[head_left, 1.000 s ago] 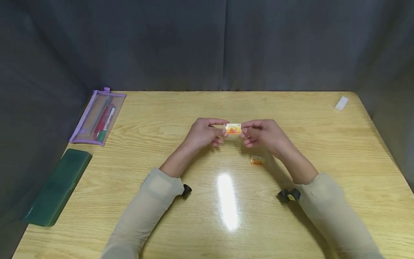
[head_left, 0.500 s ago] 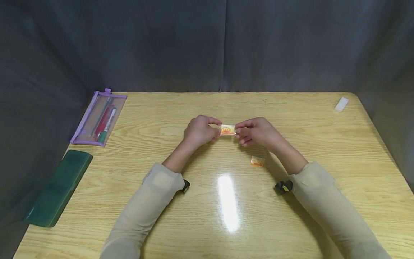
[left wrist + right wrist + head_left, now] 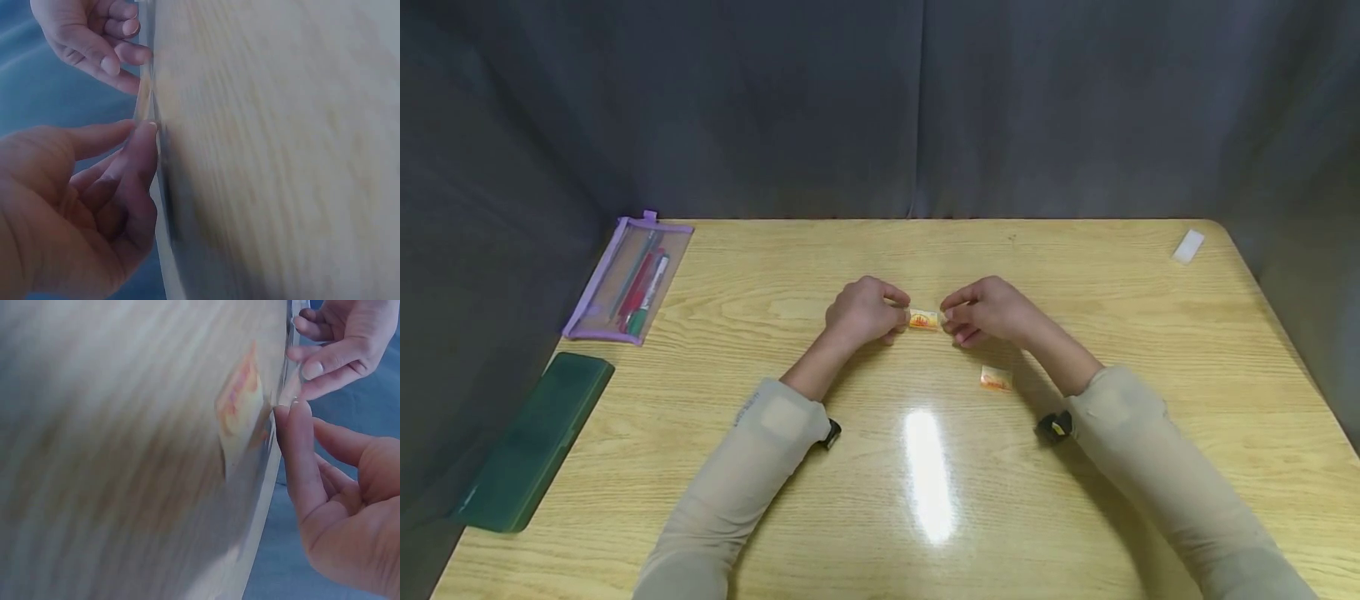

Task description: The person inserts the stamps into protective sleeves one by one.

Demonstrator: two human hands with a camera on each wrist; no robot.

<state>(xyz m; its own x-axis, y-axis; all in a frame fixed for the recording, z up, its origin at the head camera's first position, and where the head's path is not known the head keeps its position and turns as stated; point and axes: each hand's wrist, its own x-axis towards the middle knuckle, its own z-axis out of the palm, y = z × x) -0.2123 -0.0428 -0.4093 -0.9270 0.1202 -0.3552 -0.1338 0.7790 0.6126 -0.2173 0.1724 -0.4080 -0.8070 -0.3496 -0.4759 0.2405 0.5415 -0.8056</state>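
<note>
Over the middle of the table is a small clear-edged packet [image 3: 923, 319] printed in yellow and orange. My left hand [image 3: 867, 312] pinches its left end between thumb and forefinger, while my right hand [image 3: 988, 310] has thumb and forefinger at the clear right end. In the left wrist view the packet [image 3: 144, 97] appears almost edge-on between the two hands. A second piece with similar print [image 3: 997, 378] lies nearer me, below my right hand. The right wrist view shows this printed piece [image 3: 240, 403] at a slant on the wood.
At the back left lies a purple-edged mesh pouch [image 3: 628, 279] with several pens inside. A dark green case [image 3: 535, 442] sits along the left edge. One small white block [image 3: 1188, 247] lies in the far right corner. Dark curtains [image 3: 760, 108] surround the wooden table [image 3: 820, 517].
Both hands have carried the packet slightly left and lowered it toward the table. The right hand has shifted left too. The second printed piece stays where it was.
</note>
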